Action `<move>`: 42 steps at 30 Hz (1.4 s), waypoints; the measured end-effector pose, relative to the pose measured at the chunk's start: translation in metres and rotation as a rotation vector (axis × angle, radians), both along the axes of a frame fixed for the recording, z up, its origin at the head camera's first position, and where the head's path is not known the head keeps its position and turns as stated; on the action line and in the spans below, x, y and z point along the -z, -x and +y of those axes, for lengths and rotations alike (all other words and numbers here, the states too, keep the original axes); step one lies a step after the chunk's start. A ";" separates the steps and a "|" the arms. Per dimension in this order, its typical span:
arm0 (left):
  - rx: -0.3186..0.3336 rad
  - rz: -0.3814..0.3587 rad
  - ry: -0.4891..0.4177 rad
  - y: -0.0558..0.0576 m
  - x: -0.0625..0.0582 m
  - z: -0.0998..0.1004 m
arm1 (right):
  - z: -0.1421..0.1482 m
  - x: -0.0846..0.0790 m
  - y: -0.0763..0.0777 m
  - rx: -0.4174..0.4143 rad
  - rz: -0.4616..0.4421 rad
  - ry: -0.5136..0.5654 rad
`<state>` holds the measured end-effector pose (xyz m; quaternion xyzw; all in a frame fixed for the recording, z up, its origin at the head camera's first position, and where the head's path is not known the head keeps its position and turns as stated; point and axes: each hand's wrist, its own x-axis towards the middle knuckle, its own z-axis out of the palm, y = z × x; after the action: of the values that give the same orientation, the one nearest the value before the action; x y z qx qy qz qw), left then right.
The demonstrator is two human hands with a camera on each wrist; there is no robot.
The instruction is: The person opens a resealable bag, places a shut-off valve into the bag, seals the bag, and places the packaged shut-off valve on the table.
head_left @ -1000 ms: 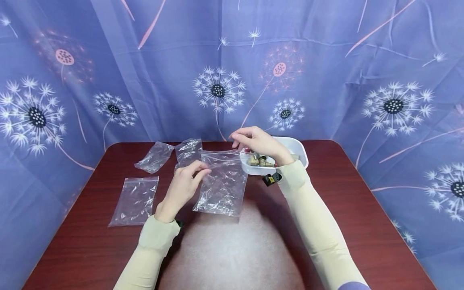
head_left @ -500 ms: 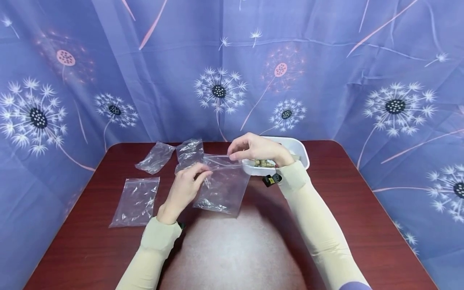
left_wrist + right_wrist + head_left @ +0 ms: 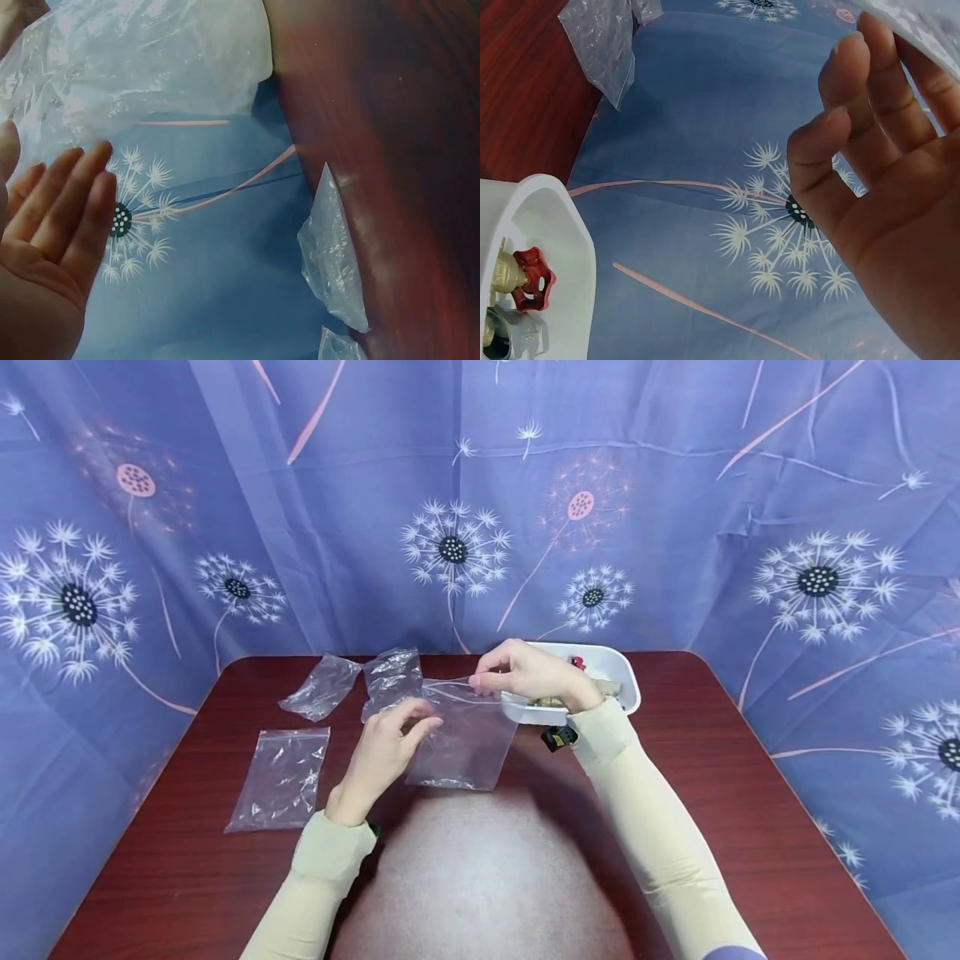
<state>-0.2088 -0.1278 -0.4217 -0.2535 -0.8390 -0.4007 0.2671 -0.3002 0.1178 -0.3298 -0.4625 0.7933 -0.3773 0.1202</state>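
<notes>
A clear zip-lock bag (image 3: 465,739) hangs between both hands, above the middle of the table. My right hand (image 3: 528,672) pinches its top edge near the right corner, thumb against fingers. My left hand (image 3: 382,756) holds the bag's left side, a little below the zip; its thumb and forefinger meet there. In the left wrist view the bag (image 3: 165,60) spreads beyond the fingers (image 3: 67,202), several of them fairly straight. The right wrist view shows only a strip of the bag (image 3: 930,26) at the fingertips. No contents are visible in it.
A white tray (image 3: 628,681) behind the right wrist holds brass valves, one with a red handwheel (image 3: 534,279). To the left lie a flat zip-lock bag (image 3: 281,777) and two more clear bags, one crumpled (image 3: 322,687), one behind the held bag (image 3: 392,681). A patterned curtain (image 3: 360,527) surrounds the table.
My right hand has come down onto the bag's top edge and gripped it. The bag's bottom edge has risen slightly. The left hand has stayed nearly still.
</notes>
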 end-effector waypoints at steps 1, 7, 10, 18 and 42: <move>-0.013 -0.013 0.001 -0.001 -0.001 0.000 | 0.000 0.000 0.000 0.006 0.005 0.005; -0.188 -0.010 0.010 -0.010 -0.014 0.000 | 0.000 0.001 -0.003 0.044 0.039 0.015; -0.290 0.029 -0.028 -0.016 -0.026 0.001 | -0.003 0.001 -0.005 0.065 0.068 0.007; -0.164 -0.528 0.022 -0.022 -0.059 0.017 | -0.007 -0.003 -0.011 0.183 0.151 -0.021; -0.072 -0.664 -0.077 0.009 -0.061 0.047 | -0.024 -0.009 -0.032 0.394 0.261 -0.139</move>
<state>-0.2183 -0.0808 -0.3610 -0.0691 -0.8729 -0.4830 0.0027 -0.2686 0.0933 -0.3211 -0.3343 0.9010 -0.2749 -0.0279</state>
